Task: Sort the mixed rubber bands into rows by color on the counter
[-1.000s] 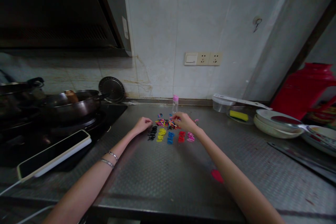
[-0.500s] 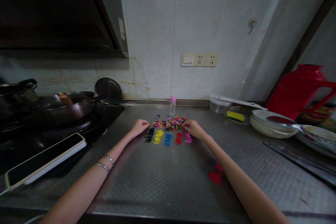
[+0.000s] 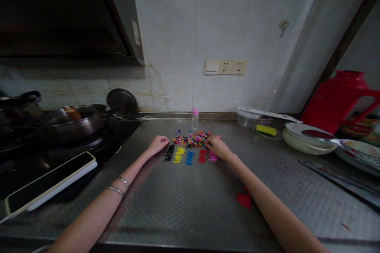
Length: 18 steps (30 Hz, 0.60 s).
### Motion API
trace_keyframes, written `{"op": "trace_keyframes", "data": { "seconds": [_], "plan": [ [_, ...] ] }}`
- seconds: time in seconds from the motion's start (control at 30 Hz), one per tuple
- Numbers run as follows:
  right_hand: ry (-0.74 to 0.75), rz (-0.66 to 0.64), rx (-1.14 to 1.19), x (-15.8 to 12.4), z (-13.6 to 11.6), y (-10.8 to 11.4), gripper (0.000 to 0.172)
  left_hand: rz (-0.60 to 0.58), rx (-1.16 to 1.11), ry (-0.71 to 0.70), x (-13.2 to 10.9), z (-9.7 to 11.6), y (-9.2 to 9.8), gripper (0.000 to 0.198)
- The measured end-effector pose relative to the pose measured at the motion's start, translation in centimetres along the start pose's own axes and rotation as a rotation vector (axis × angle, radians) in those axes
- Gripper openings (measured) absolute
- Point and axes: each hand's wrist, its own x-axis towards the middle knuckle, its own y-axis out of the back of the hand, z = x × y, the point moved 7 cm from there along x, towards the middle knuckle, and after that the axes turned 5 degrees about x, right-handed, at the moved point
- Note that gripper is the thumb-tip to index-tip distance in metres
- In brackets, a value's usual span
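Between my two hands on the table (image 3: 166, 197) lies a mixed heap (image 3: 194, 140) of small coloured bands. My left hand (image 3: 158, 144) rests to the left of it, just apart, fingers curled in and thumb close to them; I cannot tell whether anything is pinched there. My right hand (image 3: 218, 146) bends over the heap's right edge with its fingertips drawn narrow and pointing down among the bands; whether they grip one is hidden from me.

On my side of the heap run five sorted groups. From left to right these are the black bands (image 3: 169, 153), just beside my left fingers, the yellow bands (image 3: 179, 154), the blue bands (image 3: 190, 158), the red bands (image 3: 202, 156), and the pink bands (image 3: 212, 156), close by my right hand. Behind the heap stands a clear bottle (image 3: 195, 121) with a pink cap.

As for writing, the pale label (image 3: 135, 32) on the side of the range hood (image 3: 120, 12) is too small to read, and the jar (image 3: 360, 124) behind the red flask (image 3: 335, 101) is too dim to make out.
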Motion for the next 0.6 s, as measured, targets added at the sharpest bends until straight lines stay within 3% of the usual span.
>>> {"op": "trace_keyframes", "data": {
  "seconds": [0.6],
  "plan": [
    [0.024, 0.101, 0.096, -0.2, 0.3, 1.1, 0.014, -0.005, 0.017, 0.015, -0.2, 0.3, 0.1, 0.028]
  ]
}}
